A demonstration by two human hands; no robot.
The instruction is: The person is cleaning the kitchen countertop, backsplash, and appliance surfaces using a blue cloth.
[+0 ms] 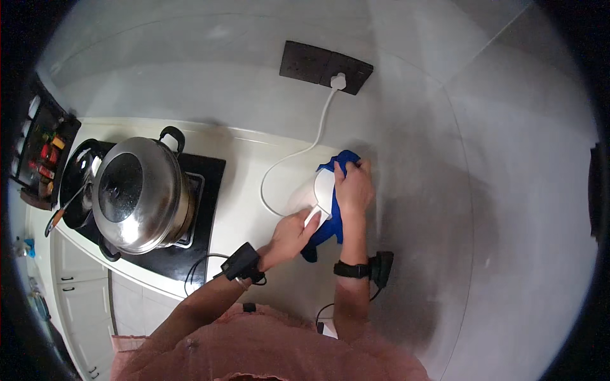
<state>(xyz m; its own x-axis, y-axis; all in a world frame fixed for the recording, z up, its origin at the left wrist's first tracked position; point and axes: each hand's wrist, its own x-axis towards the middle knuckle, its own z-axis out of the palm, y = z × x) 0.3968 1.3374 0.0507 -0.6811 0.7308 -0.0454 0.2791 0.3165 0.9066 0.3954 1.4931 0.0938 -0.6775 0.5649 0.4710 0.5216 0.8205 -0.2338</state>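
A white corded appliance with a round top (pixel 324 186), probably an electric kettle, stands on the worktop close to the wall. My left hand (pixel 291 235) is wrapped around its white handle (pixel 322 214). With bent fingers, my right hand (pixel 354 183) grips a blue cloth (pixel 336 224) and presses it to the far right side of the appliance. One end of the cloth hangs down towards me, below the handle. The appliance's right side is hidden by the cloth and my right hand.
A white cord (pixel 263 183) loops from the worktop (pixel 238 200) to a plug (pixel 338 82) in a black wall socket (pixel 305 62). Leftwards, a large lidded steel pot (pixel 143 190) and a black wok (pixel 76 209) sit on a black gas hob (pixel 202 166). Dark cables trail from both wrist straps.
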